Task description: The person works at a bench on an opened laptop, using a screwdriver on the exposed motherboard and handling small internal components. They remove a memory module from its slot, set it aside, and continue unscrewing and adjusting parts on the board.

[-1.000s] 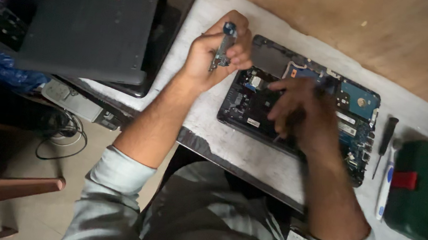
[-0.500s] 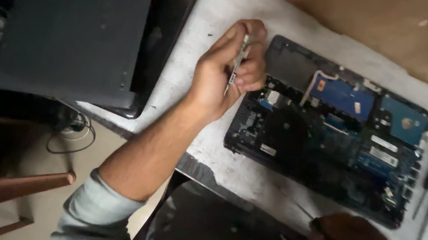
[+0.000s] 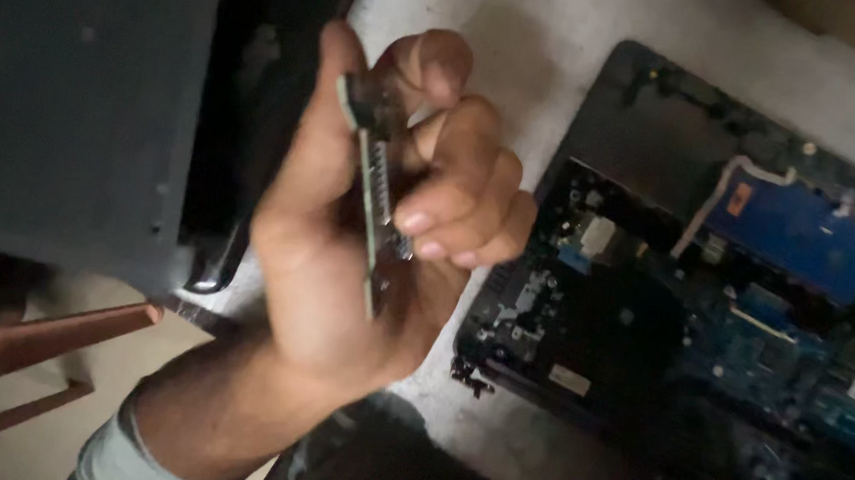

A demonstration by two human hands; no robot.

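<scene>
The left hand [image 3: 378, 237] is closed around a thin green circuit-board strip [image 3: 370, 206], seen edge-on and raised above the pale grey table [image 3: 482, 33], so its face and parts are hard to make out. Just to the right lies an opened black laptop base [image 3: 703, 319] with blue boards exposed, blurred and cut off at the frame edge. The right hand is out of view, and a dark closed laptop [image 3: 67, 95] fills the upper left

Your left hand [image 3: 366, 256]: holds the circuit board [image 3: 371, 186] between the two laptops.
Left of it: closed laptop [image 3: 77, 95].
Right of it: opened laptop [image 3: 703, 319] on the table [image 3: 520, 66].
</scene>
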